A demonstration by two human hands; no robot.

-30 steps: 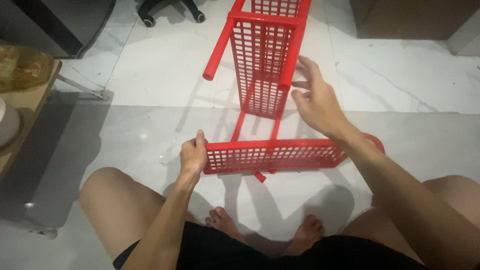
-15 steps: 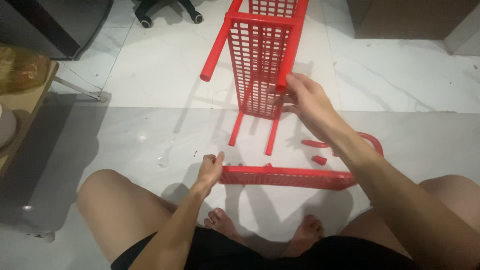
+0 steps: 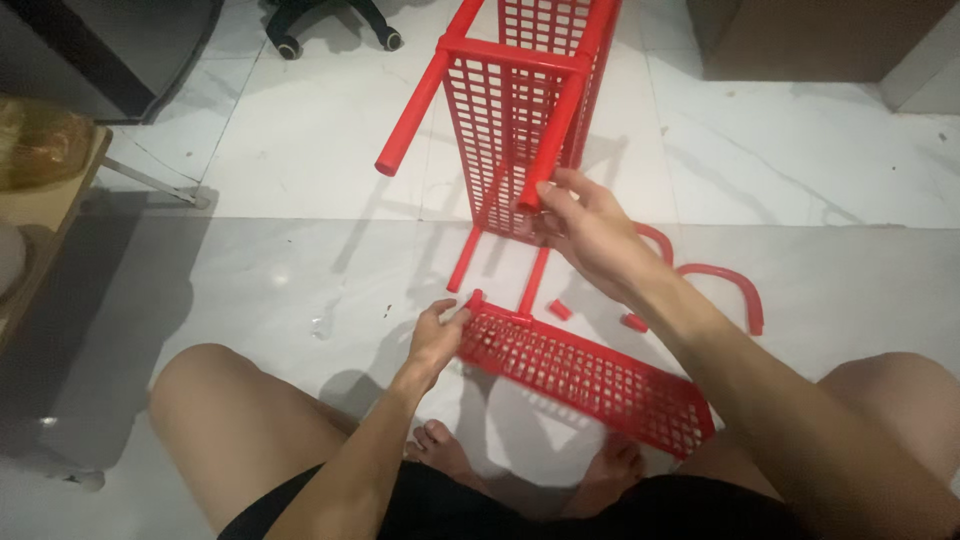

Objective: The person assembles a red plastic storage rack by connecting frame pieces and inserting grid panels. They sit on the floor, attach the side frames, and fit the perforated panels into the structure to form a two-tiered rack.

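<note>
Since half a second ago, the loose red shelf panel has been swung from lying nearly level to a slant running toward the lower right, and its near corner is now pinched by the left hand, fingers curled shut on the edge. The right hand has been kept at the standing red rack frame, loosely closed round the end of one red tube. All of it is set on a white marble-tiled floor; a wooden table is seen at the left edge, chair castors at the top. Two curved red pipes and two short red connectors (now more exposed than before) are counted on the floor beside the frame, with one loose panel.
</note>
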